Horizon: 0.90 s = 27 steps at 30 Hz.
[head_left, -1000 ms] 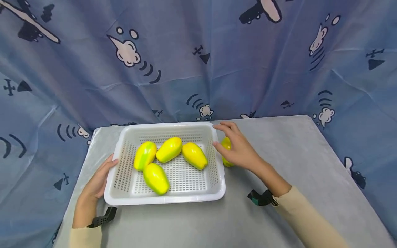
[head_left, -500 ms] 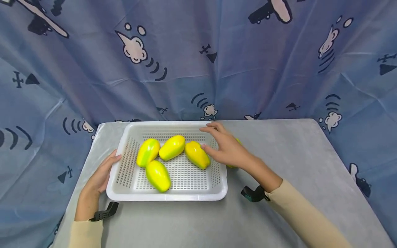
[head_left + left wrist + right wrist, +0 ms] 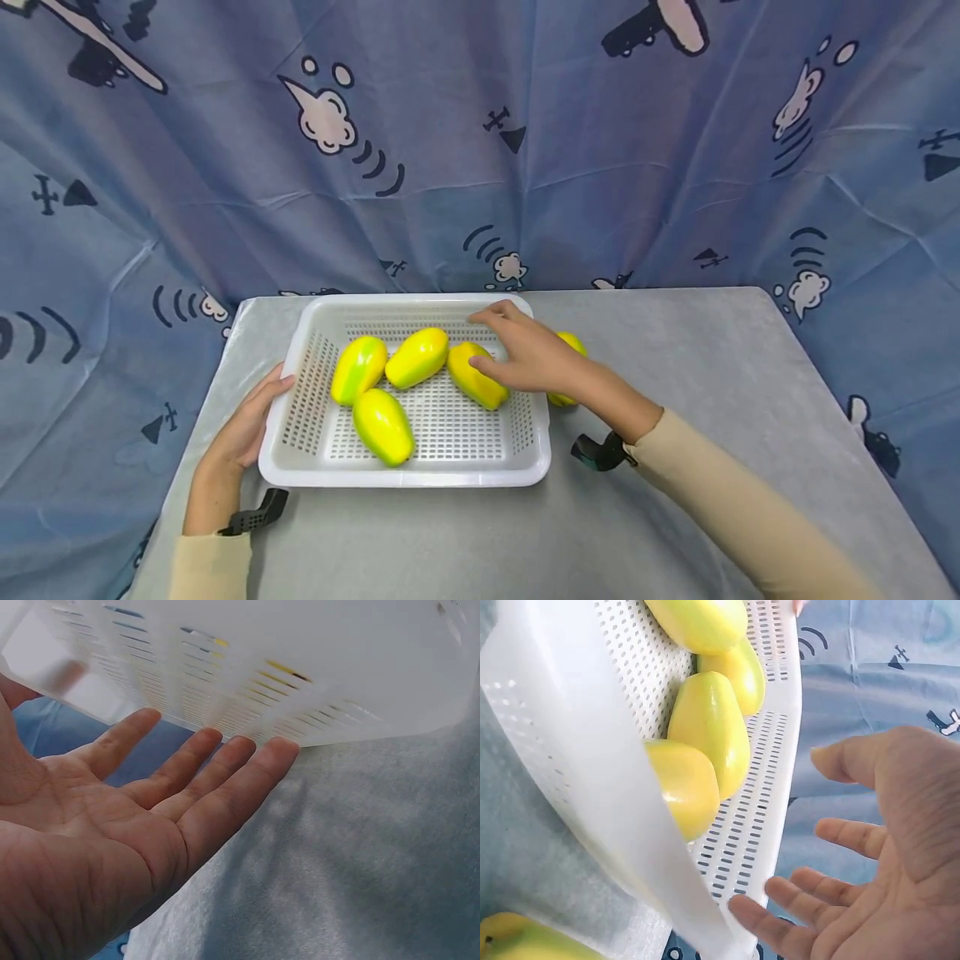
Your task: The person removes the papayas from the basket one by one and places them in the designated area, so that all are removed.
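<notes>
White plastic makes up the slotted basket (image 3: 405,478), which sits on the grey tabletop (image 3: 697,383). At its left side, the person's left hand (image 3: 243,423) holds it, thumb over the rim and the other fingers fairly straight, their tips against the slotted outer wall. Reaching over the right rim, the right hand (image 3: 531,354) is spread wide with fingers slightly bent and grasps nothing; whether it touches the rim cannot be told. Inside the basket lie four glossy yellow papaya-like fruits: a left fruit (image 3: 360,370) with a bright green streak, a middle fruit (image 3: 417,357), a right fruit (image 3: 474,385) and a near fruit (image 3: 384,427). Outside, just beside the right wall, an outer fruit (image 3: 574,342) lies on the tabletop, partly hidden by the right hand.
</notes>
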{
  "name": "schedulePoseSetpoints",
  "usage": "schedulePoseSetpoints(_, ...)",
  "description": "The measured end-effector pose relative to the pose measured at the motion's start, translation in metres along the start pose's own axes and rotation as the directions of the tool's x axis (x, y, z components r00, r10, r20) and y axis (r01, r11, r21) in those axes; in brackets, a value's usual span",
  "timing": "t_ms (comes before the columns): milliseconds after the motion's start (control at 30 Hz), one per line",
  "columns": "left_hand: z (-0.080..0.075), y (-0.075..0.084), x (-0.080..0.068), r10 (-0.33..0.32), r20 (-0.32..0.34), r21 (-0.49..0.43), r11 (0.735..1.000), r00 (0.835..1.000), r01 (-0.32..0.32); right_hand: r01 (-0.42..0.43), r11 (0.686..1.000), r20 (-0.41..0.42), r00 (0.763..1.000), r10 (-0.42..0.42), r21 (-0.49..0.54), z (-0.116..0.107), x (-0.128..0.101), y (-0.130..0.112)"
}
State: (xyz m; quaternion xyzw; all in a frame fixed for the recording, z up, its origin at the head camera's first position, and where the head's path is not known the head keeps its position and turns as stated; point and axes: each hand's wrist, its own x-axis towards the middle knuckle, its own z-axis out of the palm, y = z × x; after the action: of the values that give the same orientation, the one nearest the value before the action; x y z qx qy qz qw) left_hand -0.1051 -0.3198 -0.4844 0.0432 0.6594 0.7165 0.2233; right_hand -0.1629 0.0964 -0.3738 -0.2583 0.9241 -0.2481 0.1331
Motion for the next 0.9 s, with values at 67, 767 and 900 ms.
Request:
schedulePoseSetpoints(67, 0.000, 0.000, 0.000, 0.001, 0.000, -0.006, 1.000, 1.000, -0.001, -0.018, 1.000, 0.035, 0.999, 0.019, -0.018, 0.000, 0.004, -0.002)
schedulePoseSetpoints(767, -0.001, -0.002, 0.001, -0.011, -0.018, -0.022, 1.000, 1.000, 0.011, -0.096, 0.981, 0.244, 0.960, 0.136, -0.168, 0.031, 0.039, -0.011)
schedulePoseSetpoints(900, -0.001, -0.001, 0.001, -0.011, -0.015, -0.027, 1.000, 1.000, 0.010, -0.103, 0.977, 0.241, 0.959, 0.147, -0.184, 0.034, 0.040, -0.013)
